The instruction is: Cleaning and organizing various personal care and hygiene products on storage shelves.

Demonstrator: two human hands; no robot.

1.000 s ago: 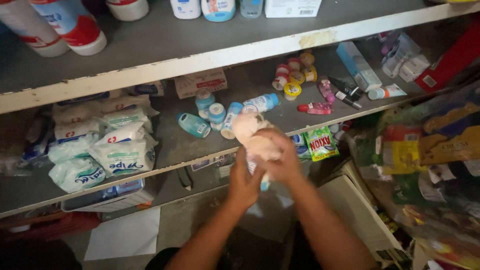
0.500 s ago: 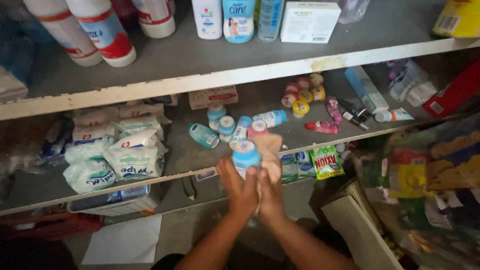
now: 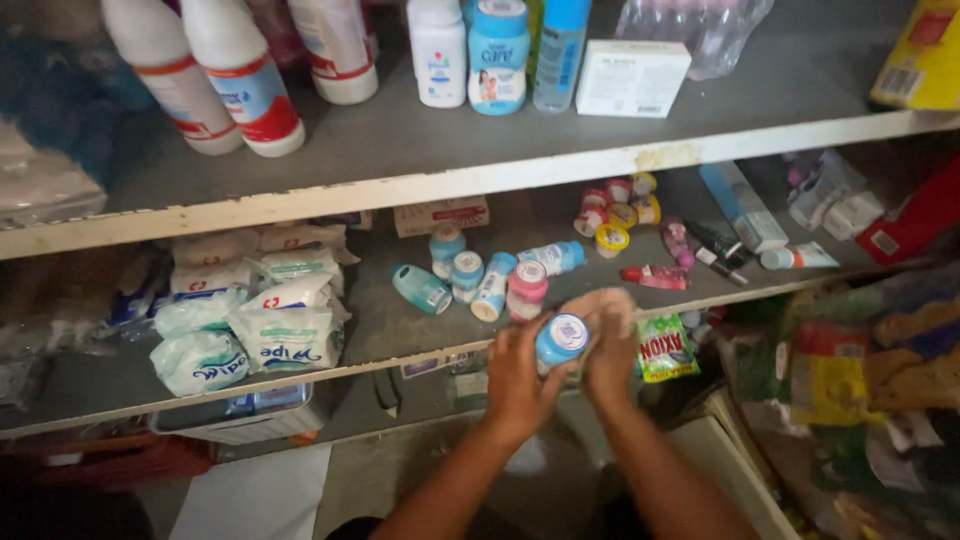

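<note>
**A little blue bottle in my two hands**

My left hand (image 3: 518,385) wraps around a small blue bottle (image 3: 561,339) with a round white cap. My right hand (image 3: 607,345) presses a tan cloth (image 3: 600,305) against its side. I hold it just in front of the middle shelf (image 3: 400,330). Right behind it stands a pink bottle (image 3: 526,290), next to more small blue bottles (image 3: 455,280) lying down. Wipe packs (image 3: 285,335) sit far to the left. A green packet (image 3: 665,348) hangs beside my right hand.
</note>
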